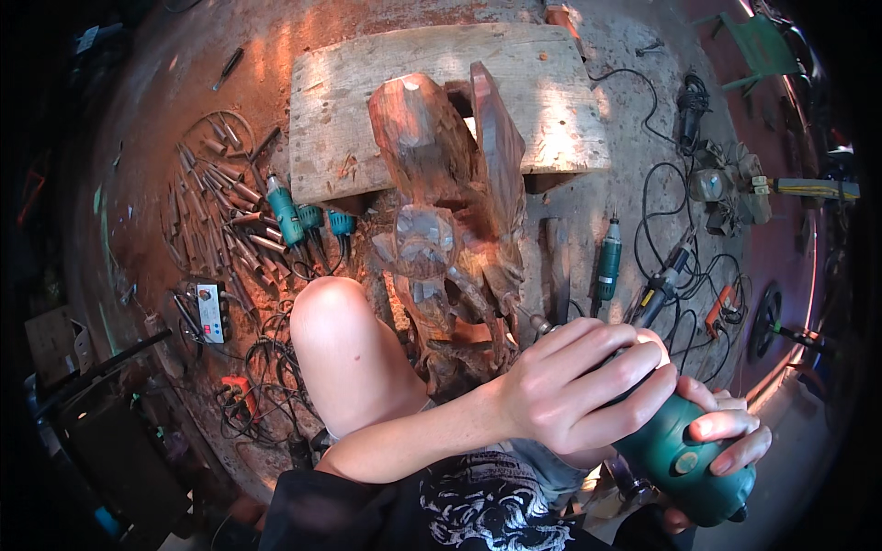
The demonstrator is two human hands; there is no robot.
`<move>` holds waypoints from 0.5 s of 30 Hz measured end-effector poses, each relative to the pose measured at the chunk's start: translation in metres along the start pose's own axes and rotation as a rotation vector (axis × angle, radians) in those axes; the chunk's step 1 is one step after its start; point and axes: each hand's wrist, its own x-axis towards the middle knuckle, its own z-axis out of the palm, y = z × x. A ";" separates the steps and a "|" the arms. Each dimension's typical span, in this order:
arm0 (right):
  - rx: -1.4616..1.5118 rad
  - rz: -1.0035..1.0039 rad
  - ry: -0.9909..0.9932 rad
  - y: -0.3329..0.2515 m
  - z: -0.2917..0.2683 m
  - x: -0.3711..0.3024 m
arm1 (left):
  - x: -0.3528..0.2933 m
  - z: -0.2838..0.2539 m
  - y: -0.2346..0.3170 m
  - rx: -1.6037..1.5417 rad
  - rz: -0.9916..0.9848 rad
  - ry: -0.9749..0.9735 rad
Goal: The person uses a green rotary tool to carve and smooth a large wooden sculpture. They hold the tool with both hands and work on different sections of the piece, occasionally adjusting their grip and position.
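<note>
A green die grinder (684,455) is held between both my hands at the lower right. My left hand (583,386) reaches across from the left and wraps round its front end. Behind the body, the fingers of my right hand (730,427) curl round it; the rest of that hand is mostly hidden. The grinder's metal collet (542,323) and thin bit point up and left, close to the lower right side of a reddish-brown wood carving (427,239). Whether the bit touches the wood I cannot tell. The carving stands in front of me, beside my bare knee (335,321).
A low wooden board (331,101) lies behind the carving. Many chisels (225,197) are heaped at left, near teal power tools (285,211) and a white control box (211,312). Another green grinder (608,262) and tangled black cables (675,184) lie at right.
</note>
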 end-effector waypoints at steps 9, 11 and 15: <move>-0.055 0.127 -0.056 -0.015 0.019 0.029 | -0.007 -0.004 -0.004 -0.013 0.019 0.032; -0.122 0.050 -0.058 -0.011 0.021 0.030 | -0.007 -0.004 -0.004 -0.030 0.019 0.033; -0.149 0.048 -0.021 -0.012 0.021 0.018 | -0.011 -0.004 -0.004 -0.035 0.027 0.056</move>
